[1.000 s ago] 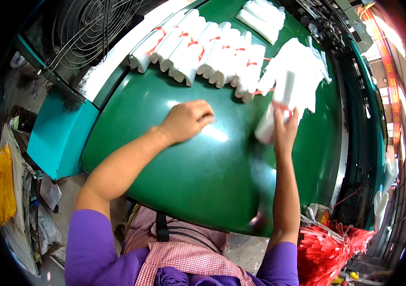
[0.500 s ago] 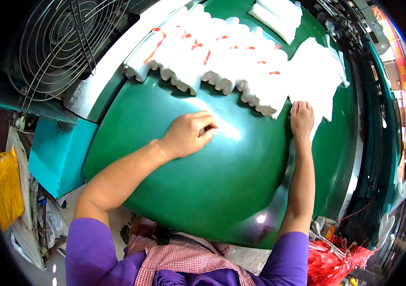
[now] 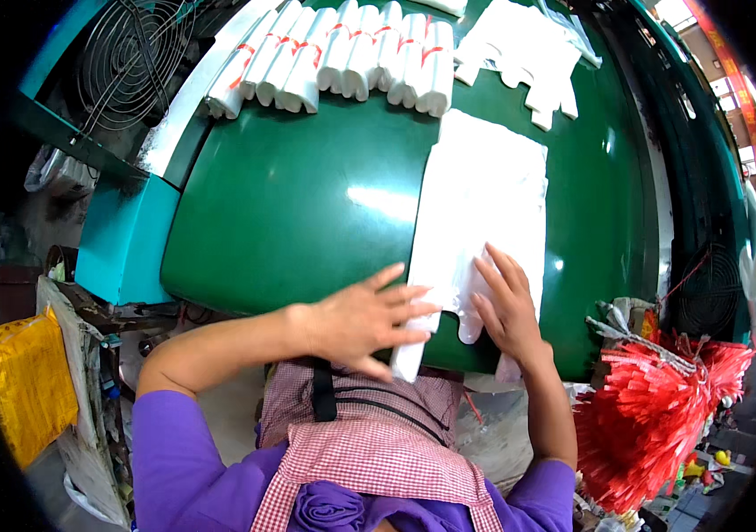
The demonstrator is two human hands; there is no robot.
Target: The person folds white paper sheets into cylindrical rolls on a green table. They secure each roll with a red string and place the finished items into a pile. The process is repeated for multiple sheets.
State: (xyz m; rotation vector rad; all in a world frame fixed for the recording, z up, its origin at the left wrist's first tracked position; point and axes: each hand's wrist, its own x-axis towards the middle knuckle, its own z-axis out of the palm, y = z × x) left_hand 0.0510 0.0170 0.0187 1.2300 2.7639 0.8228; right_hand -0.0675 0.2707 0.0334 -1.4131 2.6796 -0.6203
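A flat stack of white plastic T-shirt bags lies lengthwise on the green tabletop, its handle ends toward me at the near edge. My left hand is open, its fingers spread over the stack's near left handle end. Flat on the near right part of the stack rests my right hand, also open. I cannot tell how firmly the left fingertips touch the plastic.
Rolled white bundles tied with red bands line the far left of the table. More white bags lie at the far right. A fan guard, a turquoise box and a bunch of red strips flank the table.
The stack of bags has come toward me, away from the far bags. My right hand has let go of its edge and lies flat. My left hand has opened and moved nearer; the view has shifted.
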